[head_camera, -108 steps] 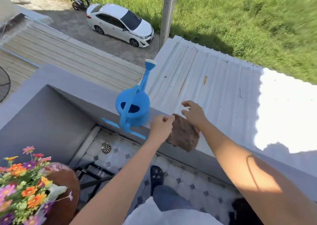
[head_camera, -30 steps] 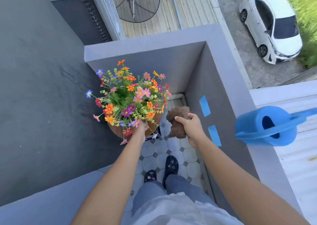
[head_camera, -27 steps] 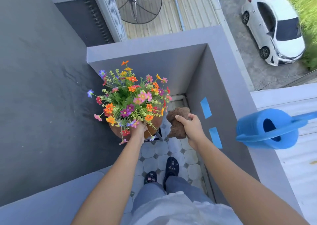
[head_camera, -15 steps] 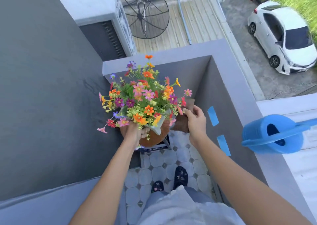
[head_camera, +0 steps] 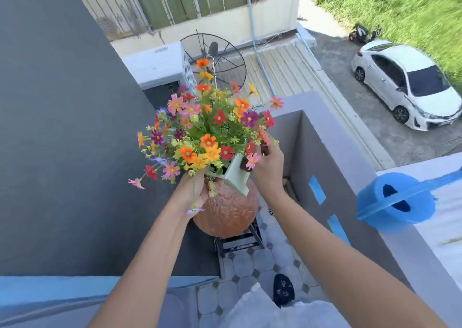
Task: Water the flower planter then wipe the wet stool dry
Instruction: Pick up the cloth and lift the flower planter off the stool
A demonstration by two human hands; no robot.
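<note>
Planter (head_camera: pixel 226 210) of mixed flowers held up above the stool (head_camera: pixel 240 242), in both hands. Left hand (head_camera: pixel 193 192) curled around the planter's near-left rim, under the blooms. Right hand (head_camera: pixel 268 167) at the right rim, fingers bent around a brown cloth (head_camera: pixel 263 150), mostly hidden by petals. Blue watering can (head_camera: pixel 395 202) sits on the balcony ledge (head_camera: pixel 410 255), right, well apart.

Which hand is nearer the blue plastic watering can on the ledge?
The right hand. It sits at the flower planter's right side, with open wall between it and the blue plastic watering can. The left hand grips the planter's left side, farther away.
</note>
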